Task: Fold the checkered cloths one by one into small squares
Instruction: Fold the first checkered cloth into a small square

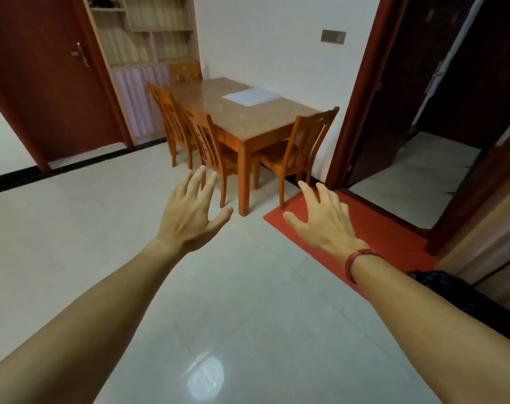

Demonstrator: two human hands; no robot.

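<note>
Left hand (189,217): spread, empty | Right hand (323,221): spread, empty | Checkered cloths (251,96): pale sheet flat on table (218,112) far end, well ahead, long axis left-right | Nearer: right hand, judged slightly.

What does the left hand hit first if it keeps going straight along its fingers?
Probably the nearest wooden chair at the table. The left hand, open and empty, points its fingers up toward that chair's back. Depth is unclear from one view; nothing shows between them.
</note>
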